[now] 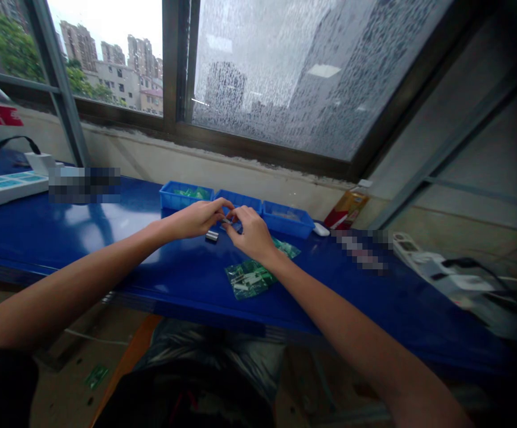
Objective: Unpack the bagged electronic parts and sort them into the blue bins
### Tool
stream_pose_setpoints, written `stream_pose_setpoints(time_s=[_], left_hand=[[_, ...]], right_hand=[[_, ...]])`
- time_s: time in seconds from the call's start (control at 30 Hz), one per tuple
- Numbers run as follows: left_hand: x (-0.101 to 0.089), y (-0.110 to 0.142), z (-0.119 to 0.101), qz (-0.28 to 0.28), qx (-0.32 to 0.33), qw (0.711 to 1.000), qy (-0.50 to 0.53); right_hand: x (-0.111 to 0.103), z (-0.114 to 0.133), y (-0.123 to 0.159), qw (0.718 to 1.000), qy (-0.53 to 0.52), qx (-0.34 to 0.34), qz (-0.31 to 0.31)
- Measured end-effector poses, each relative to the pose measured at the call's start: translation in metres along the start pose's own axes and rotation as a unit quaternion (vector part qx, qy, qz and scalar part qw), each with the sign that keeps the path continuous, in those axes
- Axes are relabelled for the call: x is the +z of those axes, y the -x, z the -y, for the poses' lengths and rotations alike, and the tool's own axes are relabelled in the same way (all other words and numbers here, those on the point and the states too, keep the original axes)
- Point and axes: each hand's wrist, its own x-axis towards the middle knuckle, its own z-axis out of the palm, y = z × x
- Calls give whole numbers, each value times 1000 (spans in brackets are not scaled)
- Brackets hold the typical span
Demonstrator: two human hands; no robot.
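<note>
My left hand [202, 217] and my right hand [252, 236] meet over the blue table, fingertips pinched close together. Between them is a small pale piece [226, 220], too small to name; a bit of clear plastic seems to show beneath it. Just below my left hand lie short silvery cylinder-like parts [212, 236]. A green-tinted clear bag [252, 279] with several pale, stick-like parts rests flat under my right wrist. Another green bag [287, 248] lies behind that wrist, partly covered by it.
Three blue bins stand against the wall: the left bin [166, 200] has green bags, the middle bin [254, 205] is partly hidden by my hands, the right bin [285, 226] holds pale contents. Power strips [9, 189] sit at both ends. A carton [348, 208] stands right.
</note>
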Motion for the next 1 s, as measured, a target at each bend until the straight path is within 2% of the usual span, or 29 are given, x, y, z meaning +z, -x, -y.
stream_pose_setpoints(time_s=[0.13,0.37,0.67,1.0], left_hand=[[-3,1,-1,0,-13,1000,-6],[-9,1,-1,-26,17,999,-17],[-12,0,4,-40,2,997,-68],[-15,0,0,1,8,995,-97]], right_hand=[[1,0,0,1000,-5,12,-1],[-2,-2,-1,999,-30,13,-8],[-3,0,0,998,-55,22,-21],[-5,1,1,999,-52,-6,-15]])
